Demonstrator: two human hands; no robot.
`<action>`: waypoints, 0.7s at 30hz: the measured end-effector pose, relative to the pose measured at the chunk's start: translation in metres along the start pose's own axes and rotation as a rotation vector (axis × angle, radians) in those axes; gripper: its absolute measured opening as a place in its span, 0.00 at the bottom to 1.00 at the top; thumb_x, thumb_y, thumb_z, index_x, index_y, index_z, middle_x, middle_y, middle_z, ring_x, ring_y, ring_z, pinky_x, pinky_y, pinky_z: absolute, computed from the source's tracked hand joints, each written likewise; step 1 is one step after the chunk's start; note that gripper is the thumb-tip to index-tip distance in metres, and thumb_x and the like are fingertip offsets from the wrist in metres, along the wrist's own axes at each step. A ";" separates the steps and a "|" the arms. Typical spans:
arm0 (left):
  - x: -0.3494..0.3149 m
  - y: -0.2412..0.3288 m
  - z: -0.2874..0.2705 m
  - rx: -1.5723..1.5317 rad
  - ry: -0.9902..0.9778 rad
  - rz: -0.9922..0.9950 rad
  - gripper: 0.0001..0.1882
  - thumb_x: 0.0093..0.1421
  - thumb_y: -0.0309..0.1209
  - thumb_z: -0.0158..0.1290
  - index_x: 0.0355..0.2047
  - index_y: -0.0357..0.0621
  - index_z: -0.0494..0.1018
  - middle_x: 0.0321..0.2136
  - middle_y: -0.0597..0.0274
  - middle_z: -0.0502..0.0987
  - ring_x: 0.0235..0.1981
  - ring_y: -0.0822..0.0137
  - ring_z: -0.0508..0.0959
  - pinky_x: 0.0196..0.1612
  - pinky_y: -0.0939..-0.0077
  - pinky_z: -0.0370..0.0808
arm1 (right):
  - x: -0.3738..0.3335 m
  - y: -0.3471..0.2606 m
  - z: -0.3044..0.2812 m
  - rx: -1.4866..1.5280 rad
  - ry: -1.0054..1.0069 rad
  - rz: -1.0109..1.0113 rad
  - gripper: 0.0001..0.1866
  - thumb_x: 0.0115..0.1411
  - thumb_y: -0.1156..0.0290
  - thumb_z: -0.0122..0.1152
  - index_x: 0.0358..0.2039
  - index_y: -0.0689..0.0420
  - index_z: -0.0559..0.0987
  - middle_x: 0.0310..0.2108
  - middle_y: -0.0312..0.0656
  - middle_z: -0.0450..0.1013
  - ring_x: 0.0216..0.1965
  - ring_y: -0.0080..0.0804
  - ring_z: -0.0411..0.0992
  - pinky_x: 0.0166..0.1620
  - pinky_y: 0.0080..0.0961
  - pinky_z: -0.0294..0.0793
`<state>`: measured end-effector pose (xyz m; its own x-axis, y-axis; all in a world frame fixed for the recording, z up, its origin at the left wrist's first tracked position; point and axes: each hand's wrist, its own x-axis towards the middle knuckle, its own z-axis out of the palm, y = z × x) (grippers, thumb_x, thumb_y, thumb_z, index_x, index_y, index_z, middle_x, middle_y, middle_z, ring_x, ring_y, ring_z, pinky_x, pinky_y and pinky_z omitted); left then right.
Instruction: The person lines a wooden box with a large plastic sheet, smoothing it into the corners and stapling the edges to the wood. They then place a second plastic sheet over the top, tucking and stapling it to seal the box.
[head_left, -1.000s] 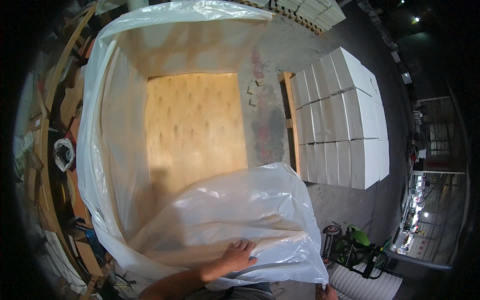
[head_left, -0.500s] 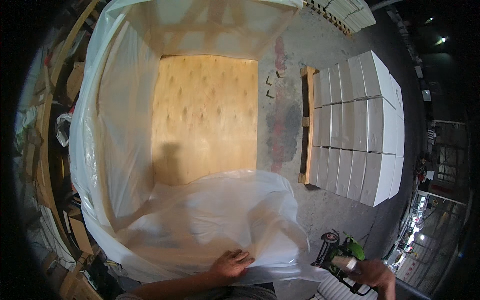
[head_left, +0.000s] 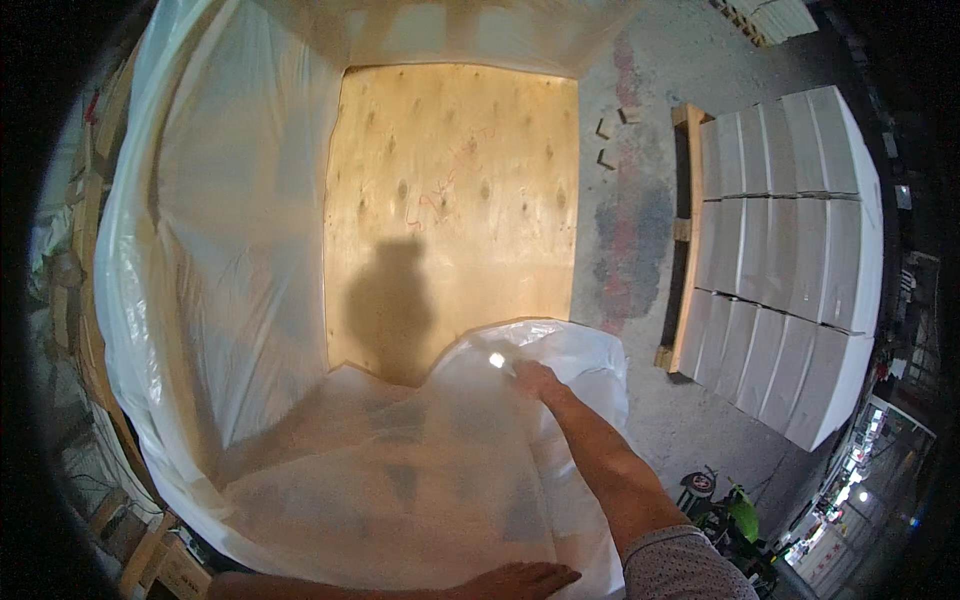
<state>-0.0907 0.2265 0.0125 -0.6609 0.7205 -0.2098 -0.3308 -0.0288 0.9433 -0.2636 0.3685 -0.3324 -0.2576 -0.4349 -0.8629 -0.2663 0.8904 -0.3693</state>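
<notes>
Translucent plastic sheeting (head_left: pixel 420 470) drapes over the near side of a large open wooden crate and covers its left and far walls. My left hand (head_left: pixel 525 578) lies on the sheeting at the near edge, its fingers stretched out. Farther forward, my right hand (head_left: pixel 535 380) reaches over the sheeting with its fingers closed. A small thing with a bright glint (head_left: pixel 497 360) shows at its fingertips; blur hides its kind. Just beyond, the bare plywood floor (head_left: pixel 455 200) of the crate carries faint red marks and a dark shadow.
White boxes (head_left: pixel 780 240) stand stacked on a wooden pallet (head_left: pixel 690 230) to the right. Several small angle pieces (head_left: pixel 605 140) lie on the concrete floor (head_left: pixel 640 400) between. A green and black machine (head_left: pixel 740 515) stands at the lower right. Timber (head_left: pixel 90 300) and clutter line the left.
My right hand has swung from the lower right, beside the green machine, forward and left over the sheeting. My left hand has shifted slightly right and nearer. The view has moved closer to the crate.
</notes>
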 end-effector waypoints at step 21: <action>0.091 -0.323 -0.067 0.243 -0.108 -0.760 0.35 0.65 0.59 0.37 0.63 0.48 0.59 0.65 0.45 0.56 0.65 0.44 0.57 0.62 0.34 0.53 | -0.106 0.106 0.010 -0.422 -0.275 0.602 0.21 0.61 0.55 0.51 0.48 0.55 0.76 0.46 0.45 0.75 0.49 0.44 0.74 0.53 0.50 0.68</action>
<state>-0.0897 0.2548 -0.3285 -0.2413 0.5456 -0.8025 -0.5002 0.6387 0.5847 -0.2554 0.5098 -0.2834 -0.2453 0.2043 -0.9477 -0.4983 0.8120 0.3040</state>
